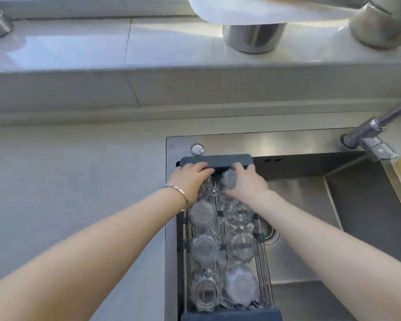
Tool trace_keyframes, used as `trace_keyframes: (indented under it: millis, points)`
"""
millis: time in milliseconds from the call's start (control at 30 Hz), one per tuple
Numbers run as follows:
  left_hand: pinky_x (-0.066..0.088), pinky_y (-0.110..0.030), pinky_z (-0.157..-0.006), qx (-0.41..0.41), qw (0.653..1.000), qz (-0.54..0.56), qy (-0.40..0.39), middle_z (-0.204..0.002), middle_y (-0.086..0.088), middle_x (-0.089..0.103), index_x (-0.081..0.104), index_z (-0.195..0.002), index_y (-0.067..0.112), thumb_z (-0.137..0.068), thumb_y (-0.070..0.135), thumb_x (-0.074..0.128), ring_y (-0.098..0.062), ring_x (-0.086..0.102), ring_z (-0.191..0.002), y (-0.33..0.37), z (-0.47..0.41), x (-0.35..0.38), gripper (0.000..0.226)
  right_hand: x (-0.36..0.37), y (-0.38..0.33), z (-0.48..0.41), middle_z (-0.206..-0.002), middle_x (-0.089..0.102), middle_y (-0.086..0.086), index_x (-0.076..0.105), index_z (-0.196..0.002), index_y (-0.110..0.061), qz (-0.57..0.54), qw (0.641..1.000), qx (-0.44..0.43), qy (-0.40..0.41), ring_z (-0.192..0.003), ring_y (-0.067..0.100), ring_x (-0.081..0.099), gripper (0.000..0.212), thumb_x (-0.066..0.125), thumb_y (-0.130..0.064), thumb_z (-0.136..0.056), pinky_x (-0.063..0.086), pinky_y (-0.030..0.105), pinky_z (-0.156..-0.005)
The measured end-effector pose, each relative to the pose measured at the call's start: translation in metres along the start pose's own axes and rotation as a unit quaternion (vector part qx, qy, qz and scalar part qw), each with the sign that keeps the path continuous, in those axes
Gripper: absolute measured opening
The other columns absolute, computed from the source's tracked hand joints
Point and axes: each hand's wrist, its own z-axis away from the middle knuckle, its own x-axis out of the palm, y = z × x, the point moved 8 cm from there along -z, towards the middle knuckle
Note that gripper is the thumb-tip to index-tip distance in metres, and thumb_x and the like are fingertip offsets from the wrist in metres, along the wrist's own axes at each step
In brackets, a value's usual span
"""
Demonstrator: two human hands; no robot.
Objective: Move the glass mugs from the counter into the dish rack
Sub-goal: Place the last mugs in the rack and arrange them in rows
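Head view only. Dish rack [215, 159] spans the left end of the sink [310, 205], running from the sink's far edge to its near edge; its grey far bar lies just under both hands. Six glass mugs sit inverted in two columns filling the rack's middle and near end, e.g. one at the near-right corner [241, 286] and one mid-left [204, 247]. Left hand [190, 176], bracelet [176, 192] on the wrist, is at the rack's far-left corner, fingers curled down over a mug [206, 187] that is mostly hidden beneath them; grip looks closed on it, though contact cannot be confirmed. Right hand [245, 181] is at the far-right corner, fingers and thumb wrapped around a frosted-looking mug [228, 179], base up. Counter [79, 181] left of the sink shows no mugs in the visible part. Judgement: step in hand is seating the last pair in the far row; task appears close to complete. Next move calls for settling each mug rim-down on the wires without knocking its neighbour, then opening the fingers and lifting clear. Faucet [370, 135] stands at the sink's far-right corner, well apart.
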Motion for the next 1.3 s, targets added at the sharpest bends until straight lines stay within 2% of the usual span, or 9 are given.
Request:
trace_keyframes:
  millis: [100,333,433,567,667,867,1033,1133,1300]
  points:
    - [0.036,-0.042,-0.105,0.039,0.997,-0.063,-0.030,-0.148,-0.001,0.033,0.031,-0.141,0.027,-0.085,0.011,0.057,-0.029,0.032,-0.131,0.008,-0.013,0.013,0.064,0.008,0.002,-0.006,-0.126,0.043,0.015,0.033,-0.126,-0.020,-0.038,0.998,0.009,0.040,-0.103,0.039,0.057,0.069,0.072,-0.040,-0.072,0.049,0.041,-0.080]
    - [0.044,-0.032,-0.073,0.010,0.996,-0.082,-0.014,-0.134,-0.005,0.042,0.041,-0.133,0.020,-0.083,0.011,0.062,-0.032,0.038,-0.117,0.010,-0.012,0.020,0.055,-0.012,0.014,0.011,-0.121,0.054,0.006,0.047,-0.121,-0.024,-0.181,0.977,0.014,0.114,-0.105,0.027,0.056,0.059,0.074,-0.029,-0.068,0.042,0.030,-0.080]
    - [0.050,-0.035,-0.081,-0.009,0.999,-0.034,-0.015,-0.134,-0.006,0.041,0.041,-0.134,0.019,-0.085,0.016,0.062,-0.033,0.036,-0.119,0.009,-0.009,0.017,0.053,-0.034,0.021,0.033,-0.117,0.056,0.002,0.050,-0.118,-0.026,-0.221,0.963,0.004,0.153,-0.103,0.020,0.054,0.058,0.076,-0.028,-0.066,0.038,0.027,-0.079]
    - [0.047,-0.039,-0.089,-0.122,0.987,0.101,0.001,-0.129,-0.012,0.042,0.046,-0.130,0.019,-0.085,0.038,0.059,-0.034,0.038,-0.120,-0.010,-0.003,0.009,0.050,-0.065,0.038,0.065,-0.109,0.053,-0.002,0.052,-0.112,-0.027,-0.267,0.943,-0.013,0.200,-0.095,0.012,0.048,0.056,0.079,-0.025,-0.063,0.037,0.027,-0.079]
    - [0.047,-0.037,-0.086,-0.152,0.984,0.087,0.009,-0.129,-0.012,0.042,0.047,-0.127,0.019,-0.083,0.047,0.059,-0.033,0.040,-0.119,-0.008,-0.004,0.010,0.053,-0.076,0.047,0.072,-0.107,0.050,-0.006,0.051,-0.116,-0.026,-0.287,0.935,-0.018,0.208,-0.097,0.013,0.050,0.065,0.084,-0.022,-0.059,0.041,0.027,-0.082]
    - [0.046,-0.037,-0.089,-0.152,0.979,0.126,0.042,-0.135,-0.008,0.041,0.037,-0.133,0.019,-0.082,0.049,0.060,-0.030,0.040,-0.121,-0.011,-0.002,0.020,0.064,-0.085,0.008,0.057,-0.120,0.051,0.000,0.056,-0.120,-0.024,-0.116,0.967,-0.200,0.110,-0.108,0.018,0.051,0.062,0.074,-0.005,-0.064,0.043,0.027,-0.087]
    - [0.045,-0.037,-0.095,-0.107,0.981,0.159,0.038,-0.144,-0.002,0.037,0.027,-0.143,0.023,-0.082,0.042,0.064,-0.023,0.040,-0.127,-0.021,0.006,0.026,0.074,-0.047,-0.035,0.035,-0.132,0.049,0.001,0.055,-0.122,-0.024,0.111,0.924,-0.362,-0.056,-0.116,0.024,0.051,0.061,0.057,0.009,-0.071,0.047,0.038,-0.091]
    - [0.047,-0.037,-0.097,-0.100,0.978,0.181,0.036,-0.145,0.001,0.036,0.025,-0.145,0.026,-0.082,0.040,0.065,-0.021,0.040,-0.128,-0.026,0.008,0.029,0.076,-0.030,-0.042,0.025,-0.135,0.047,-0.002,0.055,-0.120,-0.025,0.172,0.898,-0.395,-0.090,-0.118,0.024,0.050,0.061,0.053,0.014,-0.073,0.046,0.040,-0.092]
    - [0.045,-0.036,-0.099,-0.100,0.977,0.184,0.048,-0.144,0.001,0.038,0.026,-0.145,0.026,-0.083,0.039,0.064,-0.022,0.041,-0.127,-0.024,0.008,0.028,0.075,-0.009,-0.042,0.009,-0.141,0.043,-0.001,0.054,-0.121,-0.020,0.167,0.901,-0.383,-0.116,-0.123,0.023,0.047,0.058,0.051,0.014,-0.075,0.043,0.038,-0.096]
